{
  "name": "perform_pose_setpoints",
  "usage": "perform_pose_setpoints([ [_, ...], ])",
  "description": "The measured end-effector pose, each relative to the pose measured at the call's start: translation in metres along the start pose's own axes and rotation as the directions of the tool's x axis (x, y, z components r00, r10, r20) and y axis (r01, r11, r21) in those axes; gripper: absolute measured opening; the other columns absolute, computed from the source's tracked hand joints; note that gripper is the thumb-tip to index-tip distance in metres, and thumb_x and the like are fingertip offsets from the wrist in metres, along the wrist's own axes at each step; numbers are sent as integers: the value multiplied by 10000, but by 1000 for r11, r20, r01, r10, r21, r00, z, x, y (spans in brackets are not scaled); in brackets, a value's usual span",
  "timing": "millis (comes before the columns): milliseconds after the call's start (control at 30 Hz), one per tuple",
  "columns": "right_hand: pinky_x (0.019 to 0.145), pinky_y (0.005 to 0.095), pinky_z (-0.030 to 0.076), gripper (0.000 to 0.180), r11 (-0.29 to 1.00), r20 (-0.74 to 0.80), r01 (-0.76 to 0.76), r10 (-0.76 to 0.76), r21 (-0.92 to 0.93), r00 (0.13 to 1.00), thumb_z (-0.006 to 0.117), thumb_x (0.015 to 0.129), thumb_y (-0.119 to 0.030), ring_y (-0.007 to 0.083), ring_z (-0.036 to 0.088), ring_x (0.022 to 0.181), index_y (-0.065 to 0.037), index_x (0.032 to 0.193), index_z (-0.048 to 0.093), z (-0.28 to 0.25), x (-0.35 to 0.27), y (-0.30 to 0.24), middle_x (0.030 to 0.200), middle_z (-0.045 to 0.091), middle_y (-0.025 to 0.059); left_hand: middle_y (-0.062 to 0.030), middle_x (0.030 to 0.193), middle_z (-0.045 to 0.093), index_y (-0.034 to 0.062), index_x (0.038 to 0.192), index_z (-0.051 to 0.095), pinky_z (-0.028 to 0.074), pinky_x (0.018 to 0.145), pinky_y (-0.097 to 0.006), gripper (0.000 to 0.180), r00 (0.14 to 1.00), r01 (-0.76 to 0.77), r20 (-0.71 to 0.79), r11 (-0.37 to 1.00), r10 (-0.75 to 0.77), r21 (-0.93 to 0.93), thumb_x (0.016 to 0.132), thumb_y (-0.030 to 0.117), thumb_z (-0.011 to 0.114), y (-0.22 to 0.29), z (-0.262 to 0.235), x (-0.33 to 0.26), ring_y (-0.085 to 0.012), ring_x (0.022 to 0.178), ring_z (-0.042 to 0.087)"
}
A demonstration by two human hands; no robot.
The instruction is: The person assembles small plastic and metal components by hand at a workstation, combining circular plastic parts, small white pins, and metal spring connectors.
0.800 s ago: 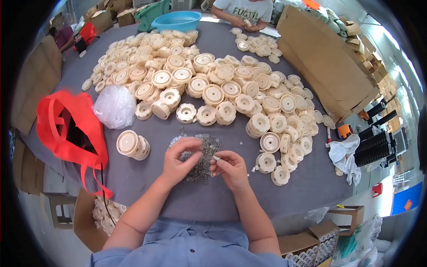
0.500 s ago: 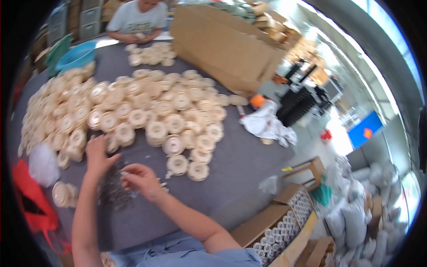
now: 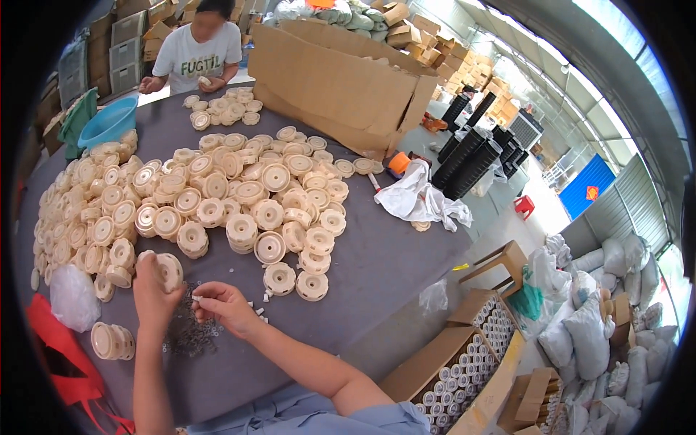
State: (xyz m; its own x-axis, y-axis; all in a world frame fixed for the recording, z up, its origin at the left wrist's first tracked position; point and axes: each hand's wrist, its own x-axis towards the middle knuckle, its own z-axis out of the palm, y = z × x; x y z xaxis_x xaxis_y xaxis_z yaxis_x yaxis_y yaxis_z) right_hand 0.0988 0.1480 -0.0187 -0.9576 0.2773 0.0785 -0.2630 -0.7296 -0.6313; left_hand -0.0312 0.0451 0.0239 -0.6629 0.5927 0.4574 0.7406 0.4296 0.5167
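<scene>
My left hand (image 3: 152, 284) grips a round cream plastic part (image 3: 170, 271) by its edge, at the near side of the big heap of like parts (image 3: 210, 185). Just to its right, my right hand (image 3: 228, 308) pinches a small white piece (image 3: 196, 298) between thumb and fingertips. Below both hands a loose pile of small dark parts (image 3: 190, 335) is spread on the grey table cover (image 3: 290, 348). A few more small white pieces (image 3: 258, 312) lie beside my right wrist. Left of my left forearm, a short row of cream parts (image 3: 112, 341) rests together.
A clear plastic bag (image 3: 74, 297) and a red bag (image 3: 61, 348) lie at the left edge. Across the table a person (image 3: 199, 54) handles similar parts beside a large cardboard box (image 3: 333, 87). A white cloth (image 3: 420, 196) and boxed white cylinders (image 3: 453, 384) are on the right.
My left hand, earlier reaching at the heap's edge, now has a cream part in it. My right hand still pinches its small piece. The whole view has shifted, showing more of the far room.
</scene>
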Motion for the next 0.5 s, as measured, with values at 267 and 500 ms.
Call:
perform_pose_setpoints([
  [267, 690, 275, 504, 193, 994, 23, 52, -50, -100, 998, 553, 813, -15, 161, 601, 776, -4, 1005, 570, 0, -4, 9, 885, 610, 91, -76, 1151, 453, 67, 1227, 387, 415, 882, -341, 670, 951, 236, 308, 731, -38, -640, 635, 24, 699, 18, -23, -52, -214, 1080, 479],
  [500, 723, 319, 517, 197, 975, -5, 75, -78, -209, 997, 560, 799, 0, 216, 627, 752, 17, 996, 568, -8, -10, -1, 881, 624, 145, -91, 1247, 430, 13, 1313, 300, 330, 982, -322, 647, 923, 357, 384, 311, 27, -881, 752, 48, 621, -4, -5, -56, -185, 1165, 422],
])
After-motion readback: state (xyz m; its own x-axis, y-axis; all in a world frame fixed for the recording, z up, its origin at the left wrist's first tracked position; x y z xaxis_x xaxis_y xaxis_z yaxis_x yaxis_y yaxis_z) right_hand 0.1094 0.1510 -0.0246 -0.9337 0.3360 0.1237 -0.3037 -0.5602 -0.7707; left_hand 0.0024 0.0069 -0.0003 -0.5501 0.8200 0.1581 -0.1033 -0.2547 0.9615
